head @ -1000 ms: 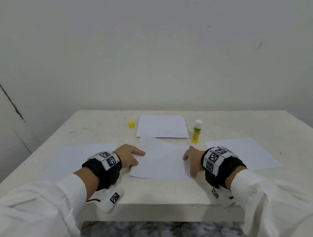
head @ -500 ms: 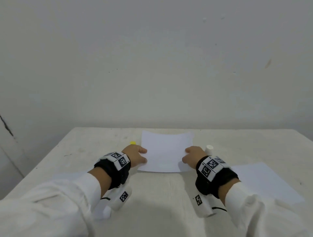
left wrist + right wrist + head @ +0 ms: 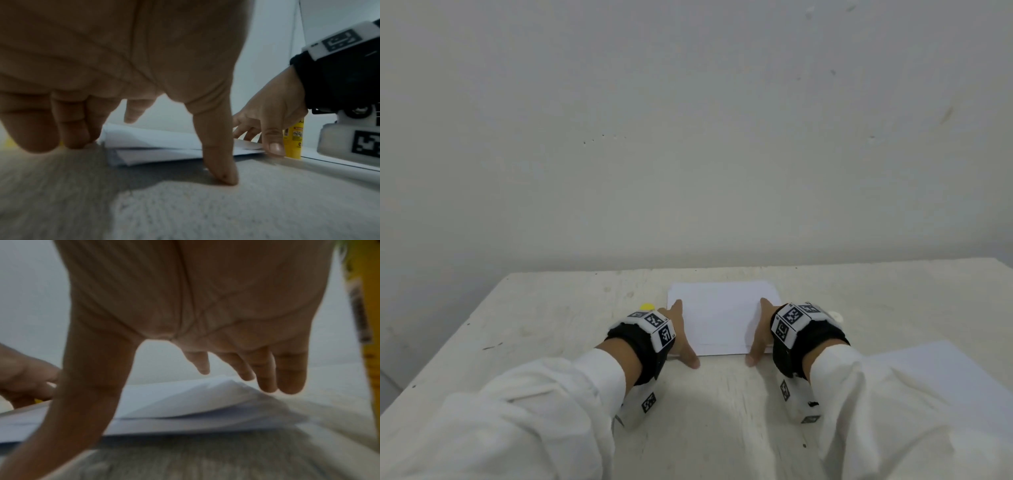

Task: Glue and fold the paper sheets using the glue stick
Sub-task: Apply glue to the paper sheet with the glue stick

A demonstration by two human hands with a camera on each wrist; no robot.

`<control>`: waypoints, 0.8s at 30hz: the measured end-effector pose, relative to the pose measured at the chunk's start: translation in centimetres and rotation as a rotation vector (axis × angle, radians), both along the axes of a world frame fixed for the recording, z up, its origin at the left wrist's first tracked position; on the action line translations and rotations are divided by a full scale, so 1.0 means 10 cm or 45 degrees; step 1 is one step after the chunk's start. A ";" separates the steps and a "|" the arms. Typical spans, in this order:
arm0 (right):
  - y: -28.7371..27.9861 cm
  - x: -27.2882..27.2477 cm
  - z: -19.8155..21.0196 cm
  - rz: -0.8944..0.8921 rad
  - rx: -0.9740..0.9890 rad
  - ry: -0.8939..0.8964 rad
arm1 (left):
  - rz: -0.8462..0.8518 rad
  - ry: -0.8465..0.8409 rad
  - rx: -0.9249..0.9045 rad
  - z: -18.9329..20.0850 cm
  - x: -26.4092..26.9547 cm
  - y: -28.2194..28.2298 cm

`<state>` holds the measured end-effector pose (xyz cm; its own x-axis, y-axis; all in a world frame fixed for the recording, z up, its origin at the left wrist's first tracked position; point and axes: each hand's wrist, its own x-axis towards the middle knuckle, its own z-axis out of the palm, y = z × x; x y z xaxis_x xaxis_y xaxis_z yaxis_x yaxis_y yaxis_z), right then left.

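Both hands (image 3: 681, 334) spread flat, prob. flanking paper (image 3: 722, 315).

Plain indoor workspace, type of room indeterminate. Bare off-white wall (image 3: 688, 137) with scuffs and small marks; worn, speckled pale table (image 3: 551, 325) set against it; loose white paper sheets (image 3: 722, 315); person in white sleeves (image 3: 534, 411).
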<state>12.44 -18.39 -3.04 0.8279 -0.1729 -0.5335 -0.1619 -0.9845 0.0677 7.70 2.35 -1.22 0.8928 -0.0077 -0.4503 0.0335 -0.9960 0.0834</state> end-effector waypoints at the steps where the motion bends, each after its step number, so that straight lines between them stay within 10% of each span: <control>1: -0.02 0.05 -0.05 0.014 -0.040 -0.007 | 0.004 -0.016 -0.020 0.00 0.00 -0.01; 9: -0.15 0.60 -0.73 0.030 -0.112 -0.074 | -0.095 -0.062 0.074 0.01 0.02 -0.02; 24: -0.18 -1.37 0.62 0.341 0.293 -0.050 | -0.340 -0.156 0.136 0.48 -0.59 -0.72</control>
<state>-1.29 -20.20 3.18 0.8482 0.1744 -0.5001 0.1062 -0.9811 -0.1619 1.82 -4.90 3.62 0.9133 -0.2073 -0.3505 -0.2340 -0.9716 -0.0352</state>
